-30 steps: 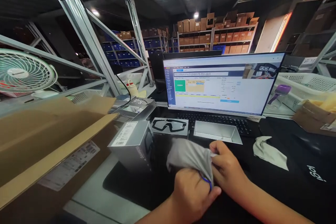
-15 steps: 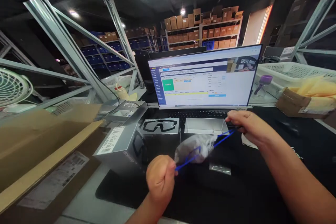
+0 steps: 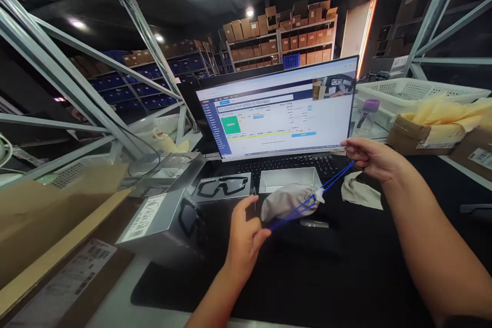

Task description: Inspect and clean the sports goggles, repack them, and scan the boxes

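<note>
A grey cloth drawstring pouch [image 3: 286, 202], filled out and gathered at its right end, hangs over the black mat. My right hand [image 3: 371, 159] pinches its blue drawstring [image 3: 338, 177], pulled taut up to the right. At the pouch's left end is my left hand [image 3: 246, 230], thumb and forefinger spread apart, with another stretch of blue cord by the thumb. Behind the pouch lies an open silver-grey box tray [image 3: 288, 179]. Left of that is a lid with goggles printed on it [image 3: 223, 186]. A small clear plastic piece [image 3: 314, 224] is just below the pouch.
A monitor [image 3: 277, 113] and keyboard [image 3: 326, 166] stand behind. Left are a grey goggle box [image 3: 154, 238] and an open carton [image 3: 61, 215]. To the right are a beige cloth pouch [image 3: 359, 192], a carton of yellow packing [image 3: 426, 136] and a white basket [image 3: 418, 92].
My left hand has gone from a closed grip on the blue cord to spread fingers. My right hand still grips the cord. The view has shifted to the right.
</note>
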Tool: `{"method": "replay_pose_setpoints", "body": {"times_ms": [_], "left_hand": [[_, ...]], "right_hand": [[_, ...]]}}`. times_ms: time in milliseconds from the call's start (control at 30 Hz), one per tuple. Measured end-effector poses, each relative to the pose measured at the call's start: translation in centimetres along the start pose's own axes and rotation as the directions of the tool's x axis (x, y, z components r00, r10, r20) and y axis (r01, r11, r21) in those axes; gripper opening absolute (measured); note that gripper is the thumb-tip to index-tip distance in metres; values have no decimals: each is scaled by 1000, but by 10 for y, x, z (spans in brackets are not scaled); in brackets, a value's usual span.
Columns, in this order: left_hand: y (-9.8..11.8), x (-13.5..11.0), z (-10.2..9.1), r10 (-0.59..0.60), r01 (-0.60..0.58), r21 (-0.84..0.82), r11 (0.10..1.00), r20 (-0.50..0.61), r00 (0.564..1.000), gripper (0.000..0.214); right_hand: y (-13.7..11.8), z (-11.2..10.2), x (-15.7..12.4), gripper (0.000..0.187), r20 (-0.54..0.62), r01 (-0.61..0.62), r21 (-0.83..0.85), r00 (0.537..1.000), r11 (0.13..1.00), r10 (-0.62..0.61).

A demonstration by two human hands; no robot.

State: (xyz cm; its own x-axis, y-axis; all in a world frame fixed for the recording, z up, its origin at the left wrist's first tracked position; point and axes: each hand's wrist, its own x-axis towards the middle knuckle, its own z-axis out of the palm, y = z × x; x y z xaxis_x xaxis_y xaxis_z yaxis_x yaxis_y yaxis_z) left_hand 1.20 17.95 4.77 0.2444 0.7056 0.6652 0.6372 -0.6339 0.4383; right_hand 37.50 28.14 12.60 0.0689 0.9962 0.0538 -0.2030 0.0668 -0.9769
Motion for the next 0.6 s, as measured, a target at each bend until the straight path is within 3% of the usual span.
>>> {"method": "replay_pose_setpoints", "body": {"times_ms": [133, 200, 267, 300, 367, 433, 500, 600], "left_hand": [[-12, 3, 15, -170, 200, -168, 965, 178, 969, 48], [-8, 3, 19, -211, 252, -255, 933, 179, 961, 44], [1, 2, 20, -229, 251, -291, 923, 106, 968, 41], [6, 2, 20, -225, 233, -288, 929, 62, 973, 40], [14, 1, 20, -181, 172, -266, 948, -10, 983, 37], [18, -1, 21, -120, 103, -255, 962, -53, 991, 34], [18, -5, 22, -85, 60, -256, 965, -86, 993, 31], [14, -11, 24, -97, 48, -266, 963, -176, 980, 26]], "right_hand": [[-6, 2, -3, 33, 73, -21, 19, 997, 1000, 20], [-1, 17, -9, 40, 102, 41, -45, 994, 998, -36], [9, 41, -22, 61, 239, 164, -208, 965, 964, -113], [17, 56, -32, 77, 360, 245, -311, 925, 918, -125], [32, 84, -58, 113, 599, 425, -478, 798, 768, -68], [45, 107, -83, 128, 690, 525, -603, 721, 600, 64], [51, 120, -100, 109, 694, 575, -658, 714, 487, 95], [46, 119, -99, 72, 648, 577, -664, 762, 475, -21]]}}
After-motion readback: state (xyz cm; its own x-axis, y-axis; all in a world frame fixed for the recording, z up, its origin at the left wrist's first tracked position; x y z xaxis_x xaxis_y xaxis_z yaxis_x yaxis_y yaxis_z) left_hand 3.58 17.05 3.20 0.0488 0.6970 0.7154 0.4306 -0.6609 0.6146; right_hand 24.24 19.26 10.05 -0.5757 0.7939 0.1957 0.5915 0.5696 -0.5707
